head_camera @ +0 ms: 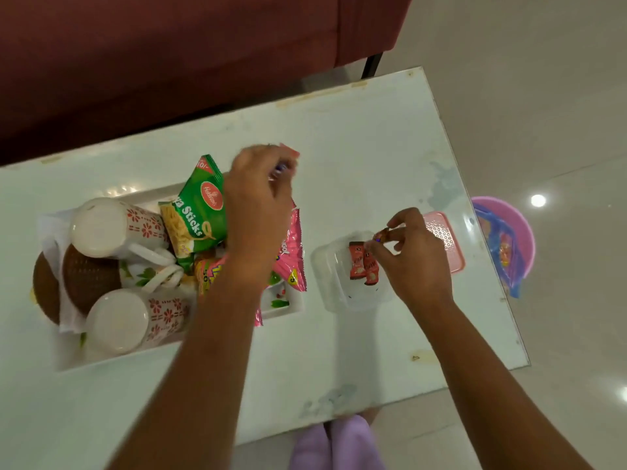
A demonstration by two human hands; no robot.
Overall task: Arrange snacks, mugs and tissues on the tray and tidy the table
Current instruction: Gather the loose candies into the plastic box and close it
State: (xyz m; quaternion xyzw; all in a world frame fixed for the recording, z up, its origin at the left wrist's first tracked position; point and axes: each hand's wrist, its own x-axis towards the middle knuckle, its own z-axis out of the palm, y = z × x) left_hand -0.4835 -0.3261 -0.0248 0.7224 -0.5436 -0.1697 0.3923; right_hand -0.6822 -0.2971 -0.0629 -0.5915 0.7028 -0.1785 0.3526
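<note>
A white tray [285, 301] on the table's left holds two white mugs with red flowers [117, 227] [135, 320], brown bowls [86, 278] on white tissues, a green sticks packet [196, 212] and pink snack packets [291, 252]. My left hand [259, 201] hovers over the tray's far right end, fingers closed on a small blurred wrapper. To the right stands a clear plastic container [342, 293] with two small red candy packets [363, 264] inside. My right hand [407, 252] is above it, pinching a small candy [381, 235].
A pink perforated lid [448, 245] lies beyond the container near the table's right edge. On the floor to the right sits a pink bin [519, 232] lined with a blue bag. A dark red sofa [169, 56] runs along the table's far side.
</note>
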